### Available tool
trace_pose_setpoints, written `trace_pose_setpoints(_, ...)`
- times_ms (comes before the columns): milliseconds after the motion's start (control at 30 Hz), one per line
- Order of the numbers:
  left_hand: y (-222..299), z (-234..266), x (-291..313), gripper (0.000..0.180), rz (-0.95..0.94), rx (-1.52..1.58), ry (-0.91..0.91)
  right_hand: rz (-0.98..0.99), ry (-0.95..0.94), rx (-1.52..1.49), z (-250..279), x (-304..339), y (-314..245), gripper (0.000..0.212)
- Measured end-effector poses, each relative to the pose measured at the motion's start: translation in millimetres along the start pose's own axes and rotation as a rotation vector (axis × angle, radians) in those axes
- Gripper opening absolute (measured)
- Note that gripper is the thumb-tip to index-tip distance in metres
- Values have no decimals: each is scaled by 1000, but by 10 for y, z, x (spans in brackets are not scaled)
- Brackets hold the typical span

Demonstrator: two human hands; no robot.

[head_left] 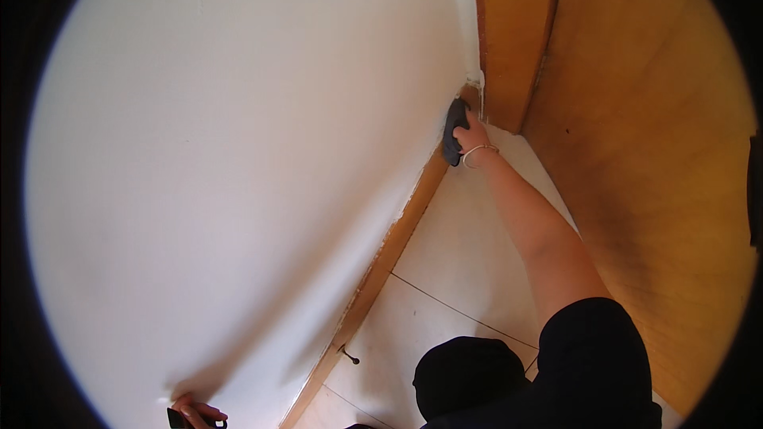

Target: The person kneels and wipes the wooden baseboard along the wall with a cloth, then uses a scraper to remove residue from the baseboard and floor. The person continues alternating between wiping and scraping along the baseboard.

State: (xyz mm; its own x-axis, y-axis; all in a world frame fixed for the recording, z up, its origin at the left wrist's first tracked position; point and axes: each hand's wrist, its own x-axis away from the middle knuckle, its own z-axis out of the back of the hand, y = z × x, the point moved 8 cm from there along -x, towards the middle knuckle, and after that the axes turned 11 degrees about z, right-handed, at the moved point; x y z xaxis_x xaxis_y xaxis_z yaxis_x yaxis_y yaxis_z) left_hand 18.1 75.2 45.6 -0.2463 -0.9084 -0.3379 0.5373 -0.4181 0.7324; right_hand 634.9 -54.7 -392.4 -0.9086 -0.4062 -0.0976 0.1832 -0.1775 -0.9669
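Observation:
My right hand (474, 137), with a pale band at the wrist, reaches far forward and is closed on a dark grey cloth (454, 135). The cloth is pressed to the wooden baseboard (372, 280), close to the corner by the door frame. At the lower left, my left hand (197, 411) is by the white wall (238, 151), its fingers curled round a small black object (176, 419). That object has a flat dark end and a looped end; the picture's lower edge cuts it off, so its kind is unclear.
A brown wooden door (652, 151) stands on the right, beside its wooden frame (517, 32). Pale floor tiles (445, 270) lie between door and baseboard. A small dark door stop (350, 356) sticks out from the baseboard. My black-clothed knee (469, 377) is at the bottom.

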Motion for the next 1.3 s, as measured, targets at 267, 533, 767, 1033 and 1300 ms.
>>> trace_pose_setpoints(267,-81,130,3,34,91,-15,34,242,-446,21,-483,781,-390,54)
trace_pose_setpoints(533,-39,1,6,35,89,-27,18,13,-80,103,82,-244,-33,59)
trace_pose_setpoints(767,-73,106,48,31,66,-30,85,102,-123,356,-526,740,-443,60)
trace_pose_setpoints(1033,-282,121,11,32,114,-66,116,258,-433,274,-1238,2448,-1001,57)
trace_pose_setpoints(1300,-203,73,13,30,117,-50,105,208,-198,87,-725,1835,-777,33)
